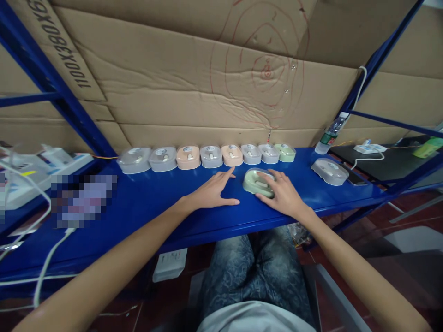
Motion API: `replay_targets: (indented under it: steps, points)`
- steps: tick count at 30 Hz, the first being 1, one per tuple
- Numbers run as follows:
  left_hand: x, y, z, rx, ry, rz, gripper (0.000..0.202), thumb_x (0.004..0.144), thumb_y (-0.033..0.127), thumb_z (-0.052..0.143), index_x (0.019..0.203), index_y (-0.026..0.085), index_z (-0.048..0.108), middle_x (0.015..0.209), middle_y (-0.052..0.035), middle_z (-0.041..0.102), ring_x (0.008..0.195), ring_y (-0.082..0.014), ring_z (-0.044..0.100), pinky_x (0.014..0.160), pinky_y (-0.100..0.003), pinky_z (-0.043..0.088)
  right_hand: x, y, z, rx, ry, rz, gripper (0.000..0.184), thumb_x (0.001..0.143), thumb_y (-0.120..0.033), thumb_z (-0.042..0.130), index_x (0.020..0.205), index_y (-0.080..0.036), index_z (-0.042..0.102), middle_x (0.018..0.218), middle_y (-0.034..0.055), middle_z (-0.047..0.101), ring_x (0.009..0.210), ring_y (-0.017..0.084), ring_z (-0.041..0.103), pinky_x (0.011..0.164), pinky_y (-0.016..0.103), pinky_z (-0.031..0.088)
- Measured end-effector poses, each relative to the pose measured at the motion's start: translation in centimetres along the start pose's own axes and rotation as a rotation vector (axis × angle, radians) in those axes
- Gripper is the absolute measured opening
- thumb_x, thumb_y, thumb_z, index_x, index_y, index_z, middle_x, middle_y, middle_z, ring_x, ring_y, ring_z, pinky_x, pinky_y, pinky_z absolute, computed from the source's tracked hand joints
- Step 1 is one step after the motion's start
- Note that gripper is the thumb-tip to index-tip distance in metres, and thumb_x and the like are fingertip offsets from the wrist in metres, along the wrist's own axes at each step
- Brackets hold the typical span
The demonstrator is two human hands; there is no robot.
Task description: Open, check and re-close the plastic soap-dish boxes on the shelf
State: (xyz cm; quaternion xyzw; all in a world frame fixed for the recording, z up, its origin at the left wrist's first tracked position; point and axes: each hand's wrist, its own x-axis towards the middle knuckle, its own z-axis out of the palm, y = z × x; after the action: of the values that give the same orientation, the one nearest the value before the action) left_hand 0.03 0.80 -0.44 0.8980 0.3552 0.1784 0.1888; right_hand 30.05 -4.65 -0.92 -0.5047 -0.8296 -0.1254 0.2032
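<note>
My right hand (282, 191) grips a pale green rounded plastic box (254, 182) with a clear cover, its fingers over the top and the thumb along the near side. The box lies on the blue table. To its left, my left hand (218, 189) is open and holds nothing, with thumb and index finger spread toward the green box but apart from it. Just beyond my left fingertips stands a row of similar boxes, among them a peach box (232, 156), a grey box (211, 157) and another green box (285, 152).
A lone grey box (330, 171) lies at the right beside a dark phone (356, 178). A water bottle (330, 133) stands behind it. On the left are a blurred-out screen (85, 200) and white cables (44, 267). Cardboard (166, 92) walls the back; blue posts (69, 110) frame the table.
</note>
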Motion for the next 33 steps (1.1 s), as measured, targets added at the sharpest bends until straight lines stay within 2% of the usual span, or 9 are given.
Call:
replay_targets:
  steps: [6, 9, 11, 14, 18, 22, 28, 33]
  points:
    - [0.2, -0.1, -0.2, 0.033, -0.021, 0.027, 0.111, 0.088, 0.074, 0.069, 0.172, 0.023, 0.017, 0.16, -0.0165, 0.05, 0.15, -0.0377, 0.041, 0.122, -0.052, 0.034, -3.7, 7.1, -1.2, -0.33, 0.043, 0.425, 0.063, 0.098, -0.055, 0.056, 0.141, -0.008, 0.054, 0.136, 0.0275, 0.062, 0.116, 0.044, 0.06, 0.099, 0.055, 0.047]
    - [0.3, -0.2, -0.2, 0.057, -0.021, 0.037, 0.105, 0.089, 0.076, 0.067, 0.169, 0.021, 0.027, 0.162, -0.0177, 0.048, 0.15, -0.0384, 0.041, 0.122, -0.052, 0.034, -5.1, 10.0, -1.1, -0.414, 0.086, 0.487, 0.06, 0.099, -0.055, 0.051, 0.137, -0.008, 0.056, 0.136, 0.0285, 0.06, 0.12, 0.045, 0.057, 0.104, 0.056, 0.042]
    - [0.3, -0.2, -0.2, 0.072, -0.019, 0.042, 0.101, 0.089, 0.077, 0.066, 0.167, 0.021, 0.033, 0.164, -0.0172, 0.046, 0.15, -0.039, 0.041, 0.122, -0.052, 0.034, -5.6, 11.1, -0.9, -0.428, 0.108, 0.49, 0.059, 0.101, -0.054, 0.048, 0.137, -0.009, 0.056, 0.14, 0.0289, 0.059, 0.127, 0.046, 0.053, 0.109, 0.059, 0.037]
    - [0.3, -0.2, -0.2, 0.078, -0.02, 0.041, 0.098, 0.09, 0.078, 0.065, 0.165, 0.021, 0.037, 0.165, -0.0168, 0.046, 0.151, -0.0393, 0.04, 0.123, -0.052, 0.033, -5.7, 11.6, -0.6, -0.425, 0.127, 0.499, 0.059, 0.103, -0.054, 0.042, 0.142, -0.011, 0.054, 0.15, 0.0276, 0.054, 0.139, 0.047, 0.045, 0.117, 0.07, 0.024]
    - [0.2, -0.3, -0.2, 0.088, -0.018, 0.054, 0.096, 0.091, 0.079, 0.063, 0.164, 0.021, 0.039, 0.164, -0.0163, 0.047, 0.152, -0.0388, 0.039, 0.123, -0.052, 0.033, -5.5, 11.8, -0.4, -0.415, 0.113, 0.529, 0.064, 0.103, -0.054, 0.041, 0.151, -0.012, 0.049, 0.158, 0.0277, 0.048, 0.147, 0.051, 0.035, 0.116, 0.08, 0.013]
    - [0.3, -0.5, -0.1, 0.086, -0.011, 0.067, 0.093, 0.091, 0.079, 0.062, 0.162, 0.023, 0.042, 0.163, -0.0151, 0.049, 0.15, -0.0389, 0.041, 0.123, -0.052, 0.034, -5.4, 12.3, -0.3, -0.43, 0.094, 0.577, 0.067, 0.103, -0.053, 0.044, 0.155, -0.012, 0.046, 0.161, 0.0296, 0.045, 0.151, 0.054, 0.031, 0.114, 0.083, 0.013]
    - [0.3, -0.4, -0.1, 0.075, -0.005, 0.067, 0.092, 0.09, 0.079, 0.063, 0.161, 0.022, 0.044, 0.162, -0.0153, 0.049, 0.151, -0.0383, 0.04, 0.125, -0.052, 0.032, -5.5, 12.3, -0.2, -0.459, 0.106, 0.596, 0.067, 0.103, -0.054, 0.043, 0.156, -0.012, 0.046, 0.158, 0.031, 0.046, 0.148, 0.055, 0.034, 0.115, 0.078, 0.019]
    - [0.3, -0.4, 0.0, 0.064, -0.006, 0.066, 0.091, 0.091, 0.08, 0.062, 0.161, 0.024, 0.045, 0.162, -0.0142, 0.05, 0.151, -0.0388, 0.04, 0.125, -0.053, 0.031, -5.6, 11.9, -0.4, -0.479, 0.13, 0.586, 0.068, 0.099, -0.05, 0.049, 0.152, -0.009, 0.047, 0.152, 0.0315, 0.05, 0.146, 0.053, 0.034, 0.115, 0.075, 0.019]
